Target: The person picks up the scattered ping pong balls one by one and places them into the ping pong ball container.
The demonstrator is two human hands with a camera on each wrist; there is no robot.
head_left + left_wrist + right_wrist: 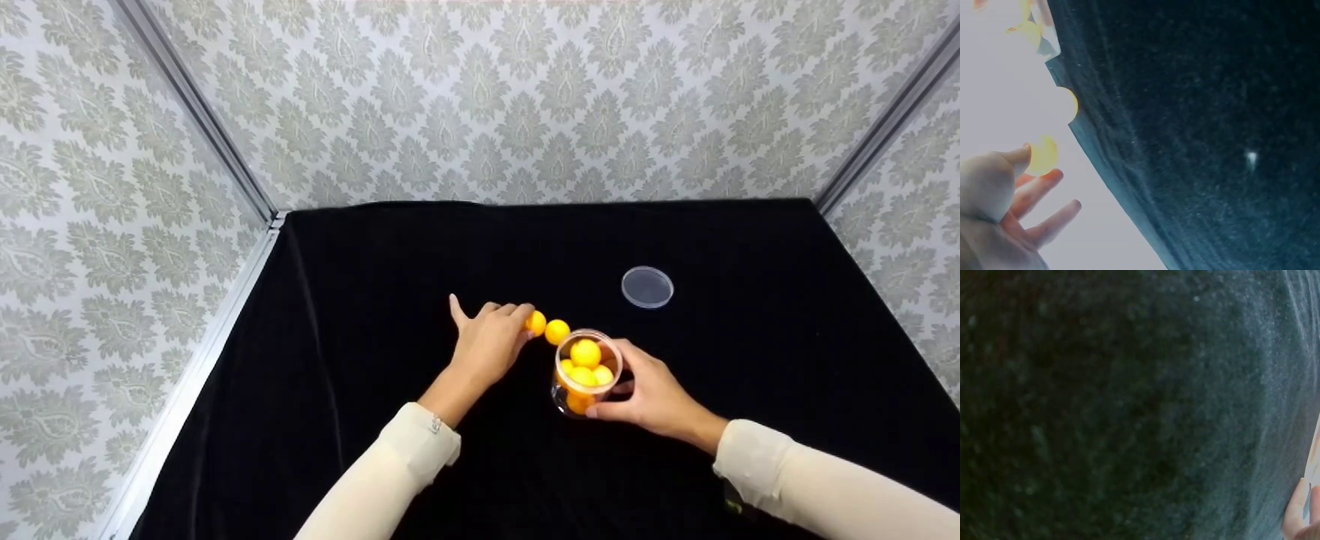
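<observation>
My left hand [491, 339] pinches an orange-yellow ping-pong ball [535, 323] between thumb and fingers, its little finger sticking out. The left wrist view shows that ball [1043, 156] at the thumb tip, with two fingers spread apart from it. A second ball [557, 331] lies on the cloth between the left hand and a clear jar [589, 391]. Several balls of the same colour fill the jar, which stands with its mouth up. My right hand [656, 390] grips the jar from its right side. Only a bit of that hand [1297, 509] enters the right wrist view.
A round clear lid [647, 287] lies behind the jar, to the right. Black cloth [405, 255] covers the table. Patterned wall panels [480, 97] with metal posts stand at the back and sides. A small dark object [733, 507] shows partly below the right sleeve.
</observation>
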